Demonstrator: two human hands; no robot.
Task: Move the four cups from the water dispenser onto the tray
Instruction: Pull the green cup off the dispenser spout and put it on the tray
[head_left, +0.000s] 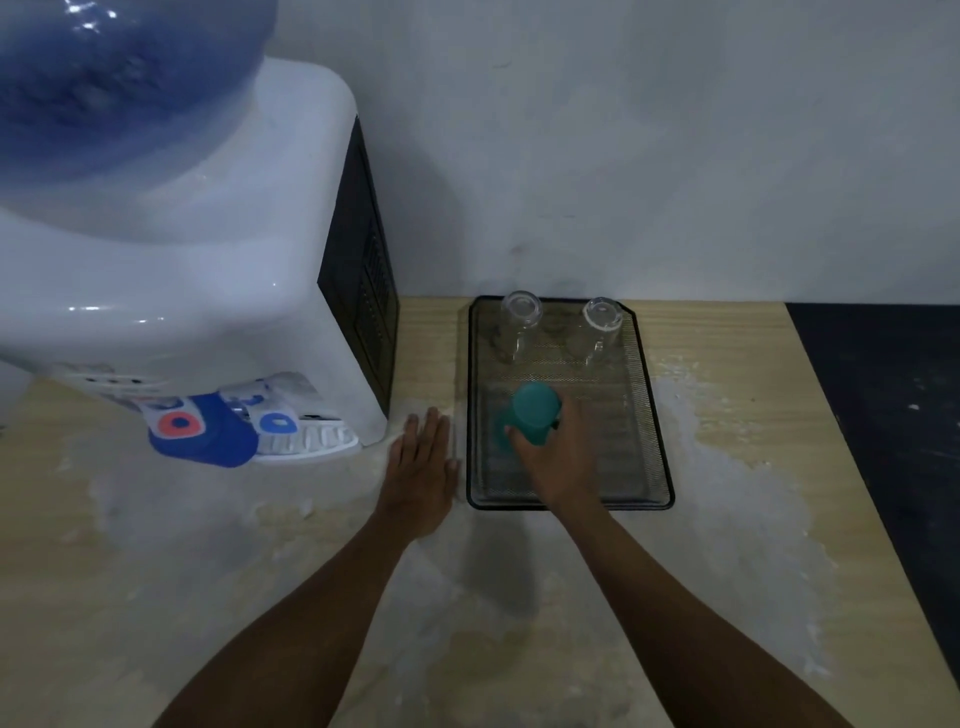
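Observation:
A black mesh tray (647, 415) lies on the wooden table, right of the white water dispenser (197, 291). Two clear glasses stand upside down at the tray's far end, one on the left (519, 322) and one on the right (600, 325). My right hand (550, 452) grips a teal cup (532, 410), upside down, over the tray's left middle. A blue cup (208, 436) stands upside down under the dispenser's taps. My left hand (423, 467) rests flat on the table, fingers apart, between the dispenser and the tray.
A big blue water bottle (114, 78) sits on top of the dispenser. A grey wall rises right behind the tray. The table's right edge (841, 441) drops to a dark floor. Pale stains mark the tabletop.

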